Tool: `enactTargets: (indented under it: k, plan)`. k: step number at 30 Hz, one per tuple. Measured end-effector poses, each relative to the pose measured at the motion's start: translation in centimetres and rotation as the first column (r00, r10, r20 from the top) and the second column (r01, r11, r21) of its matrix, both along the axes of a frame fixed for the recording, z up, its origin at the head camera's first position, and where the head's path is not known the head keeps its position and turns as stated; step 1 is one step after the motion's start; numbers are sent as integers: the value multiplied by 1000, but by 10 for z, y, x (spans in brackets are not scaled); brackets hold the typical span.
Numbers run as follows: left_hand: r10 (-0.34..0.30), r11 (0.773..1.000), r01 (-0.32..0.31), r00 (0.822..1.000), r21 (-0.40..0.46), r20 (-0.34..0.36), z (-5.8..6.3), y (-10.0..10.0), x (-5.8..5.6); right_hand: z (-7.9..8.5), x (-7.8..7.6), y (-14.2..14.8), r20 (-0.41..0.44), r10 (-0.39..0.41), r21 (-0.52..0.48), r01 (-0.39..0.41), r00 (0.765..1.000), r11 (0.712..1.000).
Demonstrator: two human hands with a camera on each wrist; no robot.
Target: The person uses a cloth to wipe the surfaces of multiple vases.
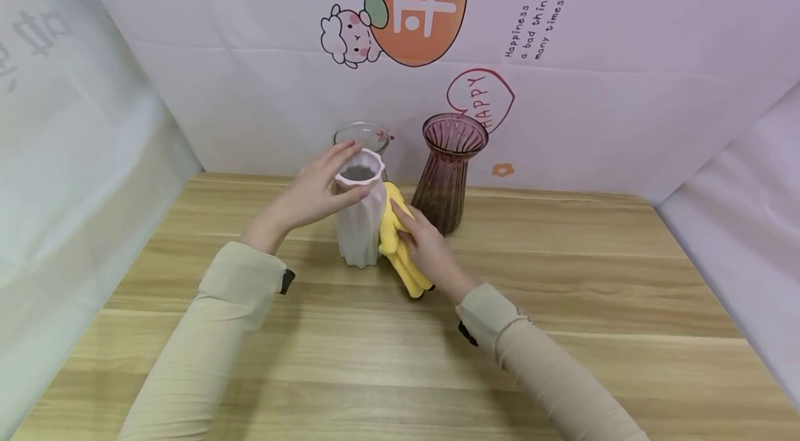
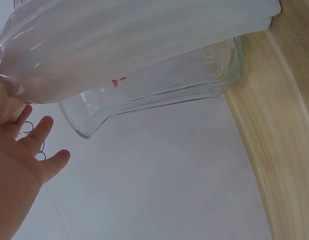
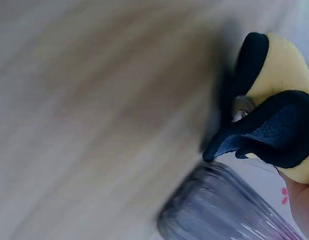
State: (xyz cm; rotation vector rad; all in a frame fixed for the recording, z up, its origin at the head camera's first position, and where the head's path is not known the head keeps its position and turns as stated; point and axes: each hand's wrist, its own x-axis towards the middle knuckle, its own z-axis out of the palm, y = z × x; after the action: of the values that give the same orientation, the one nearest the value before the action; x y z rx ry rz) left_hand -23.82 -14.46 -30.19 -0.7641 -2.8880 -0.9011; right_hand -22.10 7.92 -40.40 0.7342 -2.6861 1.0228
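Note:
A white fluted vase stands upright on the wooden table. My left hand holds it near the rim, thumb at the front and fingers behind. In the left wrist view, several fingers of that hand spread away beside the vase. A folded yellow cloth with dark edging is gripped by my right hand, up against the right side of the white vase. The right wrist view shows the cloth's dark border hanging in loose folds; the right hand is mostly hidden there.
A clear glass vase stands behind the white one, its rim showing above. To the right is a purple ribbed glass vase, close to the right hand. A printed white cloth hangs behind the table.

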Motion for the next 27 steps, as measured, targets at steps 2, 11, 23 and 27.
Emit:
enactTargets:
  k: [2, 11, 23, 27]
  plan:
    - [19, 1000, -20, 1000, -17, -8, 0, 1, 0, -6, 1, 2, 14, 2, 40, -2, 1000, 999]
    - [86, 995, -89, 994, -42, -73, 1, 8, 1, -10, 1, 3, 27, 5, 68, -7, 1000, 998]
    - [64, 997, -67, 992, -31, -109, 1, 6, 1, 14, 0, -3, -76, 27, -166, -40, 997, 985]
    - [46, 998, -50, 993, -33, -107, 1, 5, 1, 15, 2, -4, -55, 28, -164, -36, 998, 986]
